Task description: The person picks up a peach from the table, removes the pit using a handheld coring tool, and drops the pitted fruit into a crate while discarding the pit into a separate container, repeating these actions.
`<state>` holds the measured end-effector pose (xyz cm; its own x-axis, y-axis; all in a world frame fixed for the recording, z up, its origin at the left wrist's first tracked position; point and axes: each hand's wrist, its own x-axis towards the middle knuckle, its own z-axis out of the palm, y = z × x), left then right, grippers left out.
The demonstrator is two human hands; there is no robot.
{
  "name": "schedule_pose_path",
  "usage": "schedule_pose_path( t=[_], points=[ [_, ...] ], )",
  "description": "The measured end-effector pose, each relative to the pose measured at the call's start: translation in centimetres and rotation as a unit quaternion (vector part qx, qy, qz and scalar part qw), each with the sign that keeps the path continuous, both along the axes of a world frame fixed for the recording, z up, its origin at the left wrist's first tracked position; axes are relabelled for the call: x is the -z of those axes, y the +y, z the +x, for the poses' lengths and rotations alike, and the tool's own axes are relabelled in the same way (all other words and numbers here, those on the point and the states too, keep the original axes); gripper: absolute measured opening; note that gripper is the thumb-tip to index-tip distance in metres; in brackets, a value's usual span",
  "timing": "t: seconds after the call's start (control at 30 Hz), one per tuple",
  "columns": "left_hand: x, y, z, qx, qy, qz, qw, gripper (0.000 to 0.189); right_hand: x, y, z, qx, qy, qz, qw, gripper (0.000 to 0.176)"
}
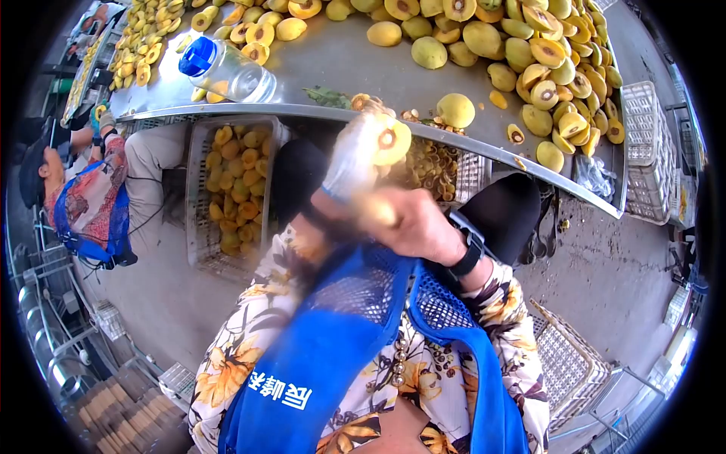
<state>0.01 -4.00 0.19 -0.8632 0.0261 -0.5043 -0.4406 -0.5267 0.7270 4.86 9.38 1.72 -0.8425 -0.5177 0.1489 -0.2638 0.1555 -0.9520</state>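
The left hand [355,163], in a white fabric glove, is closed around a halved yellow fruit with a brown stone hollow [391,141]. It holds the fruit cut face up, in front of the near edge of the grey metal desk [340,57]. The bare right hand [414,223], with a black wristband [470,256], sits just below and beside the fruit, close to the left hand. It is blurred, so whether it grips anything cannot be told.

The splitting of the fruit looks well under way but far from done. A white slatted plastic crate [193,189] under the near edge is nearly full of cut yellow halves. A second white crate [473,175], also under that edge, holds small brownish pieces too small to identify. More halves lie among the heap at the desk's right end [546,92]. Many round whole yellow fruits are left along the far side, and one [456,110] lies by the near edge, just beyond the held half.

A clear plastic bottle with a blue cap [227,73] lies on its side near the desk's left end. A co-worker in a blue vest [83,200] sits at the left.
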Motion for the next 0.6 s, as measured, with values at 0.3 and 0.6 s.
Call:
schedule_pose_path(
  t=[0.3, 0.6],
  points=[
    [2.3, -1.1, 0.0, -0.009, 0.202, -0.228, 0.952, 0.035, 1.6, -0.1, 0.0, 0.22, -0.066, 0.137, 0.963, 0.023],
    [0.3, 0.8, 1.7, 0.037, 0.302, -0.554, 0.775, 0.023, 2.6, -0.8, 0.9, 0.215, -0.064, 0.175, 0.959, 0.022]
  ],
)
